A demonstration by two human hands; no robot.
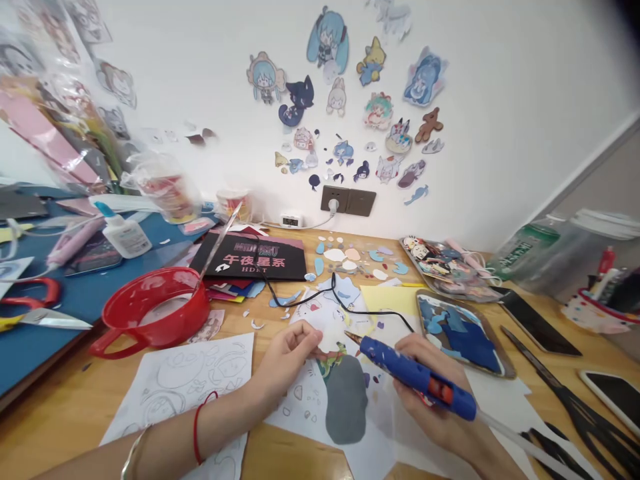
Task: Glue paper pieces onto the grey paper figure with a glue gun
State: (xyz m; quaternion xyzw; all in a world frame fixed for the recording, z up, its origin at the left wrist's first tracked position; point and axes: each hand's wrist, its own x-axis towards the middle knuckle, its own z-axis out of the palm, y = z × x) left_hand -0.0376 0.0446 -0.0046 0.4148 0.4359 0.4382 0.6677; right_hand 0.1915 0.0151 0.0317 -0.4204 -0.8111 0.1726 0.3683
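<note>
My right hand [435, 393] is wrapped round a blue glue gun [410, 367], whose metal tip points left toward my other hand. A clear stick extends from the gun's back end. My left hand [290, 353] is pinched at the fingertips near a small brown and green paper piece [332, 360]; whether it grips the piece is too small to tell. Just below lies a grey rounded paper shape [347, 403] on white sheets. A black cord [370, 311] runs across the papers behind the gun.
A red mug [155, 307] and scissors [50, 320] sit left, with a glue bottle [125, 233] behind. A tray of blue scraps [463, 330], phones and black scissors [565, 393] lie right. Paper cutouts dot the table's back and the wall.
</note>
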